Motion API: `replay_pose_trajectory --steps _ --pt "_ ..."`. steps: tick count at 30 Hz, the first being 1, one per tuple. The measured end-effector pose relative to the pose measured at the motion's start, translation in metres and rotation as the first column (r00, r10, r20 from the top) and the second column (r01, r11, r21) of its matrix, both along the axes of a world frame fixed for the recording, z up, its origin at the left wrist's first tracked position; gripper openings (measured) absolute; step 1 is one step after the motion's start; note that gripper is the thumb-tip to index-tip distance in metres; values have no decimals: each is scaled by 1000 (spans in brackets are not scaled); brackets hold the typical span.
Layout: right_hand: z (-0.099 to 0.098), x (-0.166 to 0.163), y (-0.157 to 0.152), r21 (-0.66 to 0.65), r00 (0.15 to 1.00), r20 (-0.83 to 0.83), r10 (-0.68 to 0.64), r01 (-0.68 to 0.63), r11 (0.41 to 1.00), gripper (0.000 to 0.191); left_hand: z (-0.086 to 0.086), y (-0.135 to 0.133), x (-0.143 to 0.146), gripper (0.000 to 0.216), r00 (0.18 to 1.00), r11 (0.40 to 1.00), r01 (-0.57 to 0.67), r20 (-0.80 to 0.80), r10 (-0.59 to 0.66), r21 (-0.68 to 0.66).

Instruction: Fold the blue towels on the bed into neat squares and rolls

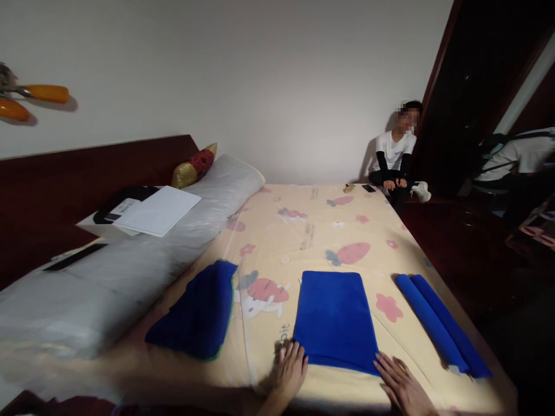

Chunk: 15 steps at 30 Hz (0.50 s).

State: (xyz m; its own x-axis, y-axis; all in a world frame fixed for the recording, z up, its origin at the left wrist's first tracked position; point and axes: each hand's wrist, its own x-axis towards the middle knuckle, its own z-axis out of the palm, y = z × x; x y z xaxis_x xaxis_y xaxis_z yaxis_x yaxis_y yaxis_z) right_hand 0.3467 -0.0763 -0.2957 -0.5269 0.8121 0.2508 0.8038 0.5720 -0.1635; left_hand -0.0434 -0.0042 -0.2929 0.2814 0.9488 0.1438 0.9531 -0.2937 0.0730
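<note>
Head view: rectangular blue cloth [336,318] flat on patterned bed [271,248]. Left hand [291,367], fingers outstretched, at its near left corner; right hand [401,381], fingers extended, at near right. Two blue rolls [430,320] lie right, darker cloth [197,315] left.

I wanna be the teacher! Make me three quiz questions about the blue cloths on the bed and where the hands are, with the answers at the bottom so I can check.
1. Count: How many blue rolls lie side by side on the right side of the bed?

2. True or false: The left hand and the right hand are both at the near end of the flat blue cloth.

3. Pick one: What colour is the edge of the dark blue cloth on the left?
A) Red
B) Green
C) White

Key: 1. Two. 2. True. 3. B.
</note>
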Motion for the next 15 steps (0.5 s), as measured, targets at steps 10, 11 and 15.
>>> replay_pose_trajectory --steps 10,11,15 --pt "-22 -45 3 -41 976 -31 -215 214 976 43 -13 -2 25 46 998 982 59 -26 -64 -182" --pt "-21 -52 6 -45 968 -45 -249 247 968 40 -13 -2 22 43 999 986 48 2 -48 -157" --pt "-12 -55 18 -131 895 -102 -434 421 898 23 -4 -3 -4 32 995 1000 14 94 -12 -13"
